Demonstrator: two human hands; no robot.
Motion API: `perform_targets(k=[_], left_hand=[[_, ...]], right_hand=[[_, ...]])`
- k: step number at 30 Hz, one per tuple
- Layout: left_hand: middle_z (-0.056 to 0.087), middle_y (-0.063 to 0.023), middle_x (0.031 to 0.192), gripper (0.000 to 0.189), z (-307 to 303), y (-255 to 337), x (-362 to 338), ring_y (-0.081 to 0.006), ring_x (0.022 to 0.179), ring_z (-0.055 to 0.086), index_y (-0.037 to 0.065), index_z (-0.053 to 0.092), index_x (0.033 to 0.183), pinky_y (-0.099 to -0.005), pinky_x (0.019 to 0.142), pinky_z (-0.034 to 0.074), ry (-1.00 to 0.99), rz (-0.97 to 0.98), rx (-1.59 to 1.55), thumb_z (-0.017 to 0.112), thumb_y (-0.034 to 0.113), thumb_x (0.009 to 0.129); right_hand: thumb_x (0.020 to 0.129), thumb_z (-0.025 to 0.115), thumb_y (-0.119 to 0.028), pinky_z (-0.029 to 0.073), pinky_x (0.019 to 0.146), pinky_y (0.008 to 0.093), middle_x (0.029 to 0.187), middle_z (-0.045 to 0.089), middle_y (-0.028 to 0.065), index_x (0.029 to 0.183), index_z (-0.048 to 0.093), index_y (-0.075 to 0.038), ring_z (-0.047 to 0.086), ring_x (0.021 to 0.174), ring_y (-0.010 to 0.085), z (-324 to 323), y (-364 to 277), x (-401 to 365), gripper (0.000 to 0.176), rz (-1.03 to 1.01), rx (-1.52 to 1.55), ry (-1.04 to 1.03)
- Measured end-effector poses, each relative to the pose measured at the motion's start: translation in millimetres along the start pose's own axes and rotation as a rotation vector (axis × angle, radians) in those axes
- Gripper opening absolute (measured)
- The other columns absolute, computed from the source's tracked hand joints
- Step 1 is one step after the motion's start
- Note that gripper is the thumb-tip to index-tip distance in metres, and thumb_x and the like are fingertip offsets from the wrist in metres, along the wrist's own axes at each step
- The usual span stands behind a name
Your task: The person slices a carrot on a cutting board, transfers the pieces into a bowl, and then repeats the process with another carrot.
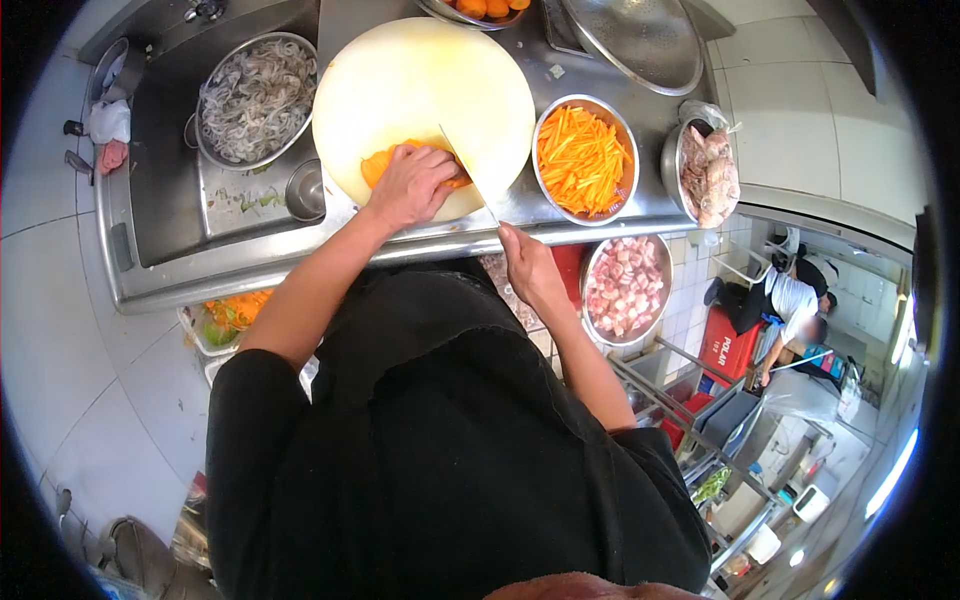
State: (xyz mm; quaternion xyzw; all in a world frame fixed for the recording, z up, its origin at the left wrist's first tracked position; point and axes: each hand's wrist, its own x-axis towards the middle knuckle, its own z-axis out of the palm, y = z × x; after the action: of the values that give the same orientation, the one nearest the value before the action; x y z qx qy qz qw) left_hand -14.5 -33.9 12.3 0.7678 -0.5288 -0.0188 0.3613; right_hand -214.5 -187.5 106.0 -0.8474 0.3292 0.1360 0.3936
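On the round pale cutting board [420, 80] lie orange carrot slices [376, 166], partly covered by my left hand [412, 184], whose curled fingers press on them. My right hand [530, 262] grips the handle of a knife [470, 178]. The blade stands beside my left fingers, at the right end of the slices, its tip pointing away from me. Right of the board, a steel bowl [541, 183] holds orange carrot strips [583, 160].
A sink [160, 190] at the left holds a colander of translucent strips [257, 100]. Raw meat [708, 175] fills a bowl at the right; cubed meat [627, 287] sits lower. A large colander [640, 40] is behind. Another person [795, 298] is at far right.
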Motion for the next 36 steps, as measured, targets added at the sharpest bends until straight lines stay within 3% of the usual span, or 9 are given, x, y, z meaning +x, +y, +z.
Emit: perform_targets(k=[13, 14, 17, 18, 21, 30, 33, 34, 36], left_hand=[[0.068, -0.0028, 0.104, 0.024, -3, -1, -1, -0.0236, 0.104, 0.064, 0.012, 0.073, 0.108, -0.0415, 0.092, 0.043, 0.010, -0.016, -0.019, 0.075, 0.018, 0.085], [0.068, -0.0029, 0.104, 0.024, -3, -2, 0, -0.0237, 0.104, 0.064, 0.012, 0.073, 0.108, -0.0414, 0.092, 0.043, 0.020, -0.017, -0.024, 0.075, 0.018, 0.085], [0.069, -0.0039, 0.105, 0.022, 4, -2, -4, -0.0243, 0.104, 0.064, 0.012, 0.073, 0.107, -0.0416, 0.093, 0.043, 0.050, -0.025, -0.070, 0.075, 0.019, 0.086], [0.069, -0.0046, 0.105, 0.022, 4, 0, -4, -0.0249, 0.105, 0.064, 0.012, 0.074, 0.107, -0.0419, 0.093, 0.043, 0.067, -0.025, -0.094, 0.075, 0.019, 0.086], [0.070, -0.0053, 0.106, 0.022, 1, -3, -5, -0.0259, 0.104, 0.065, 0.011, 0.074, 0.109, -0.0421, 0.093, 0.043, 0.056, -0.024, -0.082, 0.074, 0.018, 0.087], [0.069, -0.0067, 0.105, 0.025, 0, 0, -2, -0.0278, 0.105, 0.064, 0.010, 0.074, 0.110, -0.0426, 0.095, 0.043, 0.064, -0.046, -0.097, 0.075, 0.018, 0.086], [0.070, -0.0073, 0.107, 0.026, -14, -2, -1, -0.0284, 0.108, 0.064, 0.009, 0.073, 0.110, -0.0433, 0.098, 0.043, -0.062, -0.043, -0.087, 0.076, 0.019, 0.086], [0.070, -0.0075, 0.107, 0.027, -19, -4, -2, -0.0286, 0.109, 0.064, 0.009, 0.073, 0.111, -0.0436, 0.098, 0.043, -0.118, -0.047, -0.084, 0.076, 0.019, 0.086], [0.069, -0.0072, 0.107, 0.025, -24, -9, -9, -0.0285, 0.108, 0.063, 0.008, 0.072, 0.109, -0.0441, 0.099, 0.043, -0.020, -0.027, -0.120, 0.075, 0.019, 0.086]], right_hand=[[0.111, 0.045, -0.044, 0.050, 0.097, 0.0531, 0.115, 0.069, 0.0333, 0.131, 0.068, -0.002, 0.064, 0.115, 0.0507, -13, -11, -9, 0.052, 0.105, -0.007, -0.077], [0.111, 0.044, -0.045, 0.050, 0.098, 0.0527, 0.115, 0.069, 0.0333, 0.131, 0.068, -0.002, 0.064, 0.115, 0.0503, -11, -3, -18, 0.053, -0.045, 0.028, 0.015], [0.111, 0.044, -0.045, 0.051, 0.097, 0.0524, 0.114, 0.069, 0.0340, 0.131, 0.068, 0.000, 0.064, 0.115, 0.0502, -4, -3, -11, 0.054, 0.061, -0.018, -0.059], [0.111, 0.043, -0.045, 0.050, 0.097, 0.0528, 0.113, 0.069, 0.0343, 0.130, 0.068, 0.000, 0.064, 0.115, 0.0504, 4, -5, -5, 0.055, -0.029, 0.019, 0.000], [0.111, 0.043, -0.044, 0.050, 0.098, 0.0529, 0.113, 0.069, 0.0340, 0.130, 0.068, 0.000, 0.064, 0.115, 0.0504, -5, -15, 3, 0.054, 0.133, 0.039, -0.120], [0.112, 0.041, -0.044, 0.050, 0.097, 0.0543, 0.108, 0.070, 0.0335, 0.130, 0.069, -0.002, 0.066, 0.110, 0.0522, 3, -26, 3, 0.054, -0.017, -0.072, -0.007], [0.112, 0.040, -0.046, 0.050, 0.096, 0.0537, 0.106, 0.070, 0.0344, 0.128, 0.068, 0.001, 0.066, 0.109, 0.0525, 6, -15, 11, 0.057, -0.032, -0.002, -0.022], [0.112, 0.039, -0.048, 0.049, 0.097, 0.0529, 0.107, 0.069, 0.0359, 0.127, 0.068, 0.004, 0.065, 0.109, 0.0527, -5, -29, 7, 0.061, 0.110, 0.039, -0.126], [0.112, 0.038, -0.049, 0.049, 0.097, 0.0528, 0.106, 0.069, 0.0370, 0.124, 0.068, 0.006, 0.065, 0.108, 0.0530, 1, -13, 16, 0.063, 0.088, 0.050, -0.110]])
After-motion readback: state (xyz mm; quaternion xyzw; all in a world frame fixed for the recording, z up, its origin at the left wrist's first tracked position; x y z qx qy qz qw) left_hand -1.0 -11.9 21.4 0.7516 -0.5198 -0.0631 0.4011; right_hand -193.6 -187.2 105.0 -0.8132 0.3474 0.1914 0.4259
